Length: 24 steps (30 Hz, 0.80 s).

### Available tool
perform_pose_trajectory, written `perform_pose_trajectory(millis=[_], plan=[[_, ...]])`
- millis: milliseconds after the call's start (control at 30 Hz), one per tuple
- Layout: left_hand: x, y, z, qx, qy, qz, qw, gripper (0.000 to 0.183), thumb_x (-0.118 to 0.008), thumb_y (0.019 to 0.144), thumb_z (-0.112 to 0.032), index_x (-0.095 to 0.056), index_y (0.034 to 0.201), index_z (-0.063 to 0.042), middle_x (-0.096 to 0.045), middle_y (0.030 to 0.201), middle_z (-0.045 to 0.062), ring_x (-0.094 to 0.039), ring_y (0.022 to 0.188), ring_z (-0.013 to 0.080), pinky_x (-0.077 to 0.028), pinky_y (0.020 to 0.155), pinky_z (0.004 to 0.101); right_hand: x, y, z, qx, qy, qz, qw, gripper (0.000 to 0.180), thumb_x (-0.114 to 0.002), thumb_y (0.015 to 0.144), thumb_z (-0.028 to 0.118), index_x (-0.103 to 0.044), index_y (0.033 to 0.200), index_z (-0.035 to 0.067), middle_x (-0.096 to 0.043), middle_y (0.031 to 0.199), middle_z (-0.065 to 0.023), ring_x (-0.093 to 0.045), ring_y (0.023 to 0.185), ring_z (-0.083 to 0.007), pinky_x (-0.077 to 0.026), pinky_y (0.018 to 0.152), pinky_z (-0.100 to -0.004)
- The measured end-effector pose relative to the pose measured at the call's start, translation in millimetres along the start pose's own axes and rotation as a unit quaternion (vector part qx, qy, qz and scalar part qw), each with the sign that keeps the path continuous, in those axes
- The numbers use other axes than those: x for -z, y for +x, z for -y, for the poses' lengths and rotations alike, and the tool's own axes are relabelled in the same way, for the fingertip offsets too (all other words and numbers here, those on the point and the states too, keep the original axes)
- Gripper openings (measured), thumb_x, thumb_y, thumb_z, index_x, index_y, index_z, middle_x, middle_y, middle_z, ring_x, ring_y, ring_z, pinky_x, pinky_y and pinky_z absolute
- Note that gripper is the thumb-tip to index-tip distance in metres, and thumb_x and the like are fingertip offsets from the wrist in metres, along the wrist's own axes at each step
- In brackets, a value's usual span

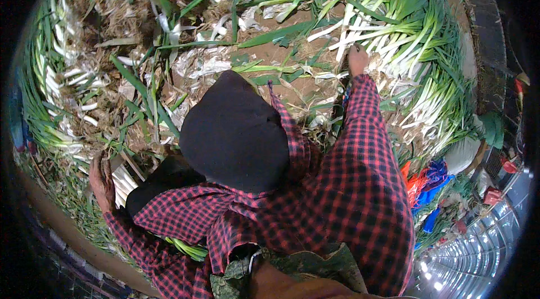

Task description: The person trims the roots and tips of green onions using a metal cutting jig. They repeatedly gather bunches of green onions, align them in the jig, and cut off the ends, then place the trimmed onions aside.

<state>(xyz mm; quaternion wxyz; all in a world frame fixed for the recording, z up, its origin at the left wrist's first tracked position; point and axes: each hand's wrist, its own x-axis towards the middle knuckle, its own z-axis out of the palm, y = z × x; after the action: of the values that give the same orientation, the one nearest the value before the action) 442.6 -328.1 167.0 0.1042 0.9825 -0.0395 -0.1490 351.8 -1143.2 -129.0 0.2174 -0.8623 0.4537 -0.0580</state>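
My left hand [102, 183] is at the lower left, curled against the white root ends of a bundle of green onions [123, 183]. That bundle lies beside my dark-trousered knee, and its green leaves [187, 249] show below my checked sleeve. At the upper right, my right hand [357, 59] reaches out to the white stalks of a large pile of green onions [392, 33]. Its fingers are curled at the edge of the stalks; the back of the hand hides whether they grip one.
Trimmed leaves and peeled skins litter the brown ground [295, 52]. More green onions with matted roots [122, 12] are heaped at left. Orange strands [414, 183] and blue plastic pieces [431, 219] lie at right. A shiny translucent sheet [468, 252] curves at lower right.
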Motion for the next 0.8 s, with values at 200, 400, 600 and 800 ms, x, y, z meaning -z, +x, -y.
perform_pose_trajectory(millis=[200,400,600,800], plan=[[-22,36,-44,-0.016,0.036,0.065,0.997,0.035,-0.054,0.103,-0.023,-0.061,0.127,0.000,-0.064,0.122,0.022,-0.060,0.113,0.0401,-0.046,0.098,0.0438,-61,34,18,-0.091,-0.078,0.098,0.988,0.064,-0.063,0.090,0.041,-0.054,0.135,-0.003,-0.062,0.127,-0.0297,-0.059,0.118,-0.0441,-0.047,0.103,-0.0479],[-41,49,-45,-0.014,0.012,0.123,0.992,0.036,-0.056,0.102,-0.022,-0.062,0.129,0.000,-0.066,0.124,0.022,-0.061,0.117,0.0390,-0.047,0.100,0.0433,-69,29,16,-0.171,-0.017,0.034,0.985,0.058,-0.076,0.081,0.029,-0.056,0.118,-0.011,-0.064,0.119,-0.0257,-0.063,0.110,-0.0385,-0.050,0.096,-0.0469],[-39,79,-76,0.014,-0.031,0.119,0.992,0.036,-0.058,0.101,-0.022,-0.062,0.128,0.001,-0.068,0.121,0.021,-0.064,0.112,0.0378,-0.048,0.097,0.0416,-4,-27,58,-0.205,0.662,0.244,0.678,0.039,-0.064,0.096,0.026,-0.062,0.124,-0.002,-0.067,0.100,-0.0087,-0.064,0.085,-0.0190,-0.054,0.073,-0.0321],[-73,162,-222,-0.127,-0.186,0.096,0.969,0.034,-0.056,0.102,-0.018,-0.061,0.132,-0.002,-0.067,0.125,0.016,-0.064,0.115,0.0263,-0.047,0.100,0.0353,-34,-114,194,-0.259,0.790,0.348,0.433,0.028,-0.062,0.100,0.020,-0.060,0.124,0.006,-0.066,0.105,-0.0071,-0.064,0.094,-0.0174,-0.055,0.078,-0.0346]])
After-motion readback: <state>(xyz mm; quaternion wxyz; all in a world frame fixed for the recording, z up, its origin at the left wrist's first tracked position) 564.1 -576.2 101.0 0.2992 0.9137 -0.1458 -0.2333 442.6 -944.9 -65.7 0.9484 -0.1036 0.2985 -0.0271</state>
